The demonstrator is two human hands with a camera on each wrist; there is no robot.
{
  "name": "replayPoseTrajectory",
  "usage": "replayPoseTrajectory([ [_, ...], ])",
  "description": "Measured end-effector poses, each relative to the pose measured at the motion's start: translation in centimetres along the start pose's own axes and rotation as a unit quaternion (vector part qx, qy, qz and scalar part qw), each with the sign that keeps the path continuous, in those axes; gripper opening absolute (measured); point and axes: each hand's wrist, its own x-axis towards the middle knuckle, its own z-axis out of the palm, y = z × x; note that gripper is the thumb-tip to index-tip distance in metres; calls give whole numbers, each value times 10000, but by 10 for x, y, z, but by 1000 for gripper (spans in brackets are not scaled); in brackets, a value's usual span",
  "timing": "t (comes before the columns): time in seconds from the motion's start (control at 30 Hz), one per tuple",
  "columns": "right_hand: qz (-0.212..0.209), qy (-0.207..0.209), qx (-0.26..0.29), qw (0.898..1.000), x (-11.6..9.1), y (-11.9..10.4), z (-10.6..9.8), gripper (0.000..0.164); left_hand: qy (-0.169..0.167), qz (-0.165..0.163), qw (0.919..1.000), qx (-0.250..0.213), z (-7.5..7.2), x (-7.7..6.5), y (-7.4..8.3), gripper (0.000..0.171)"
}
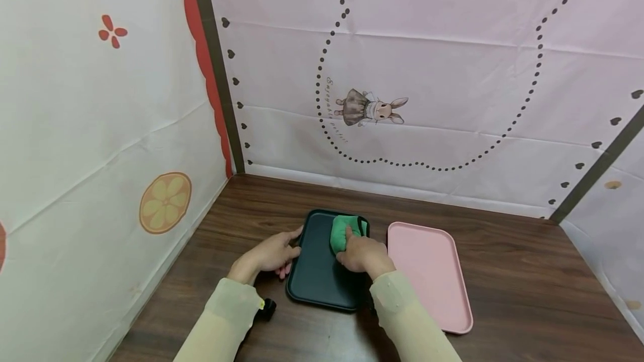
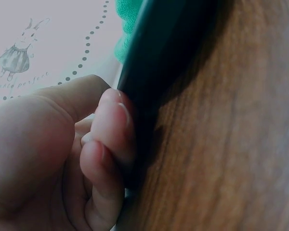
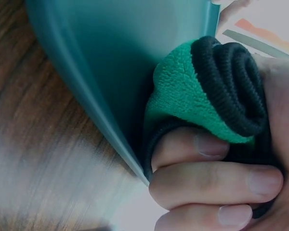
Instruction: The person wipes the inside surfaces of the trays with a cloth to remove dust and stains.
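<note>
In the head view a dark tray [image 1: 322, 272] lies on the wooden table. My left hand [image 1: 269, 253] holds its left edge; in the left wrist view the thumb reaches the rim and the fingers [image 2: 113, 122] curl against the tray's side [image 2: 151, 62]. My right hand [image 1: 364, 251] grips a folded green towel [image 1: 339, 233] with black edging, pressed on the tray's upper right part. Seen from the right wrist, the fingers [image 3: 212, 183] wrap round the bunched towel [image 3: 176, 86], close to the tray's rim [image 3: 82, 91].
To the right of the dark tray a pink tray [image 1: 427, 272] lies flat on the brown wooden table [image 1: 513, 272]. Printed white sheeting [image 1: 443, 99] stands behind the table, and more sheeting [image 1: 90, 155] borders its left side.
</note>
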Motion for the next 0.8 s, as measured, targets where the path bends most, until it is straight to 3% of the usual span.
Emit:
replayPoseTrajectory([
  [0.8,-99,40,281,9995,16,5,-8,80,-7,-29,10000,45,0,-2,2,66],
])
